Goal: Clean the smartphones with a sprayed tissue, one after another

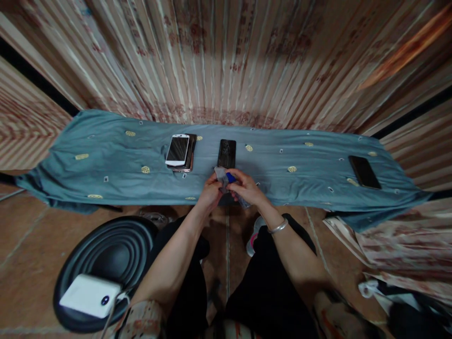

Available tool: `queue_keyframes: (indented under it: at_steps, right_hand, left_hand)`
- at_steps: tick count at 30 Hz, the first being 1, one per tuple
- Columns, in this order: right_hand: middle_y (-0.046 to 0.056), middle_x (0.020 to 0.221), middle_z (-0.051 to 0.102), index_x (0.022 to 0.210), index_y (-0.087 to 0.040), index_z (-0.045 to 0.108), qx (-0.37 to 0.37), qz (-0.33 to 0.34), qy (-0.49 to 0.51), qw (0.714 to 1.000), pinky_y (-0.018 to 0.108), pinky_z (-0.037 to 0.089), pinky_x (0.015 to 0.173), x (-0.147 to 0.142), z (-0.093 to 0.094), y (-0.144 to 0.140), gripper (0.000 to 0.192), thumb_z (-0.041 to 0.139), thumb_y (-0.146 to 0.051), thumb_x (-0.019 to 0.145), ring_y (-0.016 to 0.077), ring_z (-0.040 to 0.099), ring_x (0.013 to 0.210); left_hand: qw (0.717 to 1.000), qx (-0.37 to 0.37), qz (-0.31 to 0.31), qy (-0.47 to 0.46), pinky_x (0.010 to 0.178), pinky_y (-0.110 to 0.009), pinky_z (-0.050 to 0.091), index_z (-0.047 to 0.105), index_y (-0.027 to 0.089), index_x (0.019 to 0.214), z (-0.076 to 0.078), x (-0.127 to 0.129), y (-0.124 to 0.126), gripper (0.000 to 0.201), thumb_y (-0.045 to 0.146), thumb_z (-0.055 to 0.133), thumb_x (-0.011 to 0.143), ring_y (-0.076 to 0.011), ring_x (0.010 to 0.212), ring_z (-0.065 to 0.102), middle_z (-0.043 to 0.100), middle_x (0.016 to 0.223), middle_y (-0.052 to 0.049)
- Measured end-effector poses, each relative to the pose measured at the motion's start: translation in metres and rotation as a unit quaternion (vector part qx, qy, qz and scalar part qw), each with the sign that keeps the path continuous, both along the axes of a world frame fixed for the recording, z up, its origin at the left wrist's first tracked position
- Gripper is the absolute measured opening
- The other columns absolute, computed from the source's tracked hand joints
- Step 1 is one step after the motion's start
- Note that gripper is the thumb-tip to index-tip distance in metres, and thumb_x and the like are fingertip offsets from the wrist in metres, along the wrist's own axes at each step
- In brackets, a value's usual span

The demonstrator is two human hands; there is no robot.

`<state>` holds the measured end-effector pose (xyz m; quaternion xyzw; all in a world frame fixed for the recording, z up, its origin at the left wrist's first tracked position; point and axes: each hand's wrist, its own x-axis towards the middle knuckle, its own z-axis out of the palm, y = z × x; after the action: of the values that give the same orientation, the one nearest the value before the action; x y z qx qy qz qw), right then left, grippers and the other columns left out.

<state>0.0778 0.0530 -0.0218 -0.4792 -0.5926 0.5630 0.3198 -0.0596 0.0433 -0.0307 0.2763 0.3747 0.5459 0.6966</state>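
Note:
My left hand [211, 192] and my right hand [246, 187] meet at the near edge of a low surface covered in blue-grey cloth [106, 165]. Together they pinch a small clear plastic packet with a blue part [229, 180]. Just beyond my fingers a black phone [226, 153] lies flat on the cloth. To its left a white phone [177, 149] rests on top of other stacked phones. A silver bangle [278, 227] circles my right wrist.
Another black phone [364, 172] lies at the cloth's right end. A round black stool [106, 263] with a white power bank [90, 295] on it stands at lower left. Patterned curtains [226, 61] hang behind. Crumpled cloth and bags [395, 278] sit at lower right.

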Motion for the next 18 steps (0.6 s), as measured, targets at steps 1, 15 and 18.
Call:
queue_keyframes:
  at_steps: [1,15,18]
  right_hand:
    - [-0.011,0.053,0.054,0.126,-0.024,0.054,0.0,0.003,-0.002,1.0,0.022,0.048,0.042,0.002,0.0,0.0,0.056,0.059,-0.026,0.07,0.0115,0.053,0.043]
    - [0.024,0.132,0.062,0.153,0.0,0.027,0.226,-0.047,-0.507,0.831,0.044,0.046,0.101,0.041,-0.017,0.016,0.072,0.044,-0.01,0.084,0.0335,0.061,0.116]
    - [0.024,0.142,0.054,0.153,-0.003,0.029,0.238,-0.052,-0.51,0.825,0.046,0.045,0.103,0.035,-0.015,0.017,0.071,0.045,-0.01,0.085,0.0338,0.056,0.123]
  left_hand:
    - [1.0,0.001,0.004,0.0,0.059,-0.024,0.05,0.065,0.015,0.083,-0.001,0.0,-0.001,0.033,0.004,0.057,0.054,-0.0109,0.055,0.06,0.064,0.061,0.004]
    - [0.997,-0.039,0.071,-0.007,0.082,-0.039,0.058,0.066,0.015,0.087,0.005,-0.011,-0.025,0.041,-0.001,0.055,0.05,-0.0227,0.089,0.072,0.072,0.076,-0.003]
    - [0.997,-0.038,0.069,-0.008,0.085,-0.041,0.059,0.067,0.015,0.092,0.008,-0.012,-0.03,0.048,-0.002,0.053,0.049,-0.0239,0.092,0.072,0.073,0.079,-0.003]
